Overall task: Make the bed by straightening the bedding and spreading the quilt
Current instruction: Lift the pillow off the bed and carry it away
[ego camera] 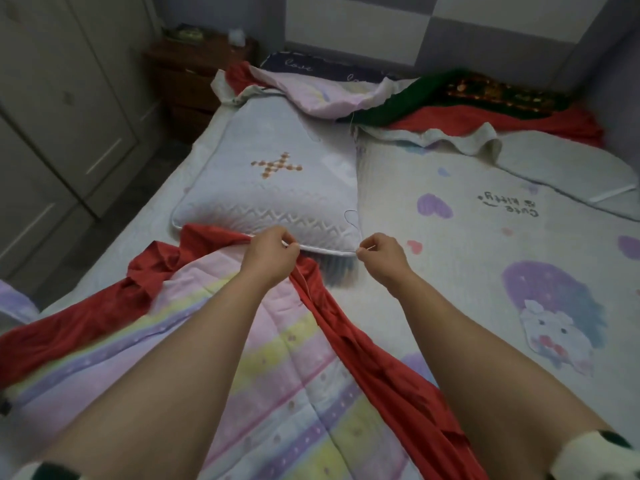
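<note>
- Both my hands pinch the near edge of the pillow [270, 174]: left hand [272, 252] mid-edge, right hand [382, 256] at its right corner, fingers curled on the white piping.
- The pillow lies beyond my fingers, its long axis seemingly running away toward the bed's head.
- The quilt [277, 358] lies rumpled under my forearms, its red border touching the pillow's edge; my left hand is nearer it.
- Heaped bedding [450, 98] at the head would likely block moving the pillow up.
- A second pillow [568, 168] rests right on the sheet [467, 271]; a nightstand [197, 74] stands far left.
</note>
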Tool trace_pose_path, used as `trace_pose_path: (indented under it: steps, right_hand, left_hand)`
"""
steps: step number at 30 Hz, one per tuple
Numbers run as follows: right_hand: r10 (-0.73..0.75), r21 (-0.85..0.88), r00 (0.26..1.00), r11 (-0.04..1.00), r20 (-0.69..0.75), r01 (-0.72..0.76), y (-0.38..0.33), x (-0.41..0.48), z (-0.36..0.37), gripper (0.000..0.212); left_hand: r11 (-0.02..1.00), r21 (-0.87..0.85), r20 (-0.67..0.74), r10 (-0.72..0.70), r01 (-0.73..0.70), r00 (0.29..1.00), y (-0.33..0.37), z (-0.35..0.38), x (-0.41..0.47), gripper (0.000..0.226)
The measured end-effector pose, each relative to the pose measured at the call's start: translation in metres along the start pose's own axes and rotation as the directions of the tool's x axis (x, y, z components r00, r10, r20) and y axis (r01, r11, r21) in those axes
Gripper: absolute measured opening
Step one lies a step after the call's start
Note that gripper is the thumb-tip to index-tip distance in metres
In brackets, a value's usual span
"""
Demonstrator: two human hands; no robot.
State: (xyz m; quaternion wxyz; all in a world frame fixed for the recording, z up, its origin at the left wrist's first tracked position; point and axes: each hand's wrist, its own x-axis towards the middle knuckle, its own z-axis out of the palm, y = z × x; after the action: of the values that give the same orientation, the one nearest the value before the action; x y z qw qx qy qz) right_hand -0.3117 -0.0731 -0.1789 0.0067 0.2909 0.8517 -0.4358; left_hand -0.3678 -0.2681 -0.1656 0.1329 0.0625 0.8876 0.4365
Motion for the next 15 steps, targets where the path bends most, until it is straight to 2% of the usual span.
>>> trace_pose_path:
  steps: [4,9,10,13,15]
  right_hand:
    - [0.073,0.008,0.997,0.997,-0.036,-0.073,0.011,0.037,0.023,0.05]
    - [0.261,0.24,0.965,0.937,-0.002,-0.253,0.02,0.067,0.044,0.068]
    - [0.298,0.294,0.954,0.911,0.019,-0.29,0.02,0.07,0.047,0.069]
    - [0.358,0.507,0.927,0.782,0.111,-0.363,0.015,0.079,0.06,0.062]
    - [0.334,0.653,0.93,0.672,0.154,-0.349,0.006,0.082,0.069,0.045]
  left_hand:
    - [0.997,-0.057,0.02,-0.052,0.053,0.998,-0.019,0.021,0.03,0.012]
    - [0.984,-0.132,0.076,-0.114,0.123,0.991,-0.04,0.038,0.044,0.009]
    - [0.981,-0.143,0.087,-0.123,0.134,0.989,-0.044,0.039,0.046,0.007]
    - [0.976,-0.155,0.093,-0.141,0.154,0.986,-0.057,0.037,0.052,0.024]
    - [0.976,-0.147,0.081,-0.151,0.161,0.985,-0.062,0.035,0.053,0.01]
